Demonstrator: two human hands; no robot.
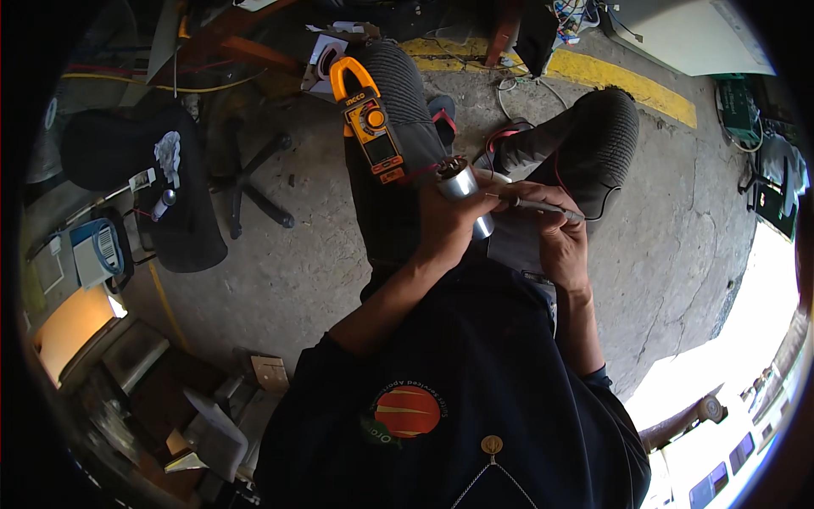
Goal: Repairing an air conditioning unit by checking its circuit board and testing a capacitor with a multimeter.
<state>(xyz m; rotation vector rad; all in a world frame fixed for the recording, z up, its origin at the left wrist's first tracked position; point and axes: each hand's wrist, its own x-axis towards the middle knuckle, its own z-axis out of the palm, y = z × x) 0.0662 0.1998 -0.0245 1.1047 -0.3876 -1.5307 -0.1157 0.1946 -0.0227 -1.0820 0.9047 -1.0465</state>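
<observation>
My left hand (449,222) is closed around a silver cylindrical capacitor (462,184), its terminal end tilted up and away from me. In my right hand (561,242) is a slim dark test probe (540,205), pinched and lying crosswise, its tip side toward the left fingers. Whether the tip touches anything is hidden. An orange and black clamp meter (370,127) rests on my left thigh. A red lead (421,173) runs from near the meter to the capacitor's top. Over my right knee loops a thin black lead (607,202).
Left of me stands a black chair (191,225) bearing another silver cylinder (164,204) and a crumpled white cloth (168,159). A chair base (246,176) stands beside it. An opened box (326,59) lies beyond my left knee. Loose wires (577,17) hang at the far right.
</observation>
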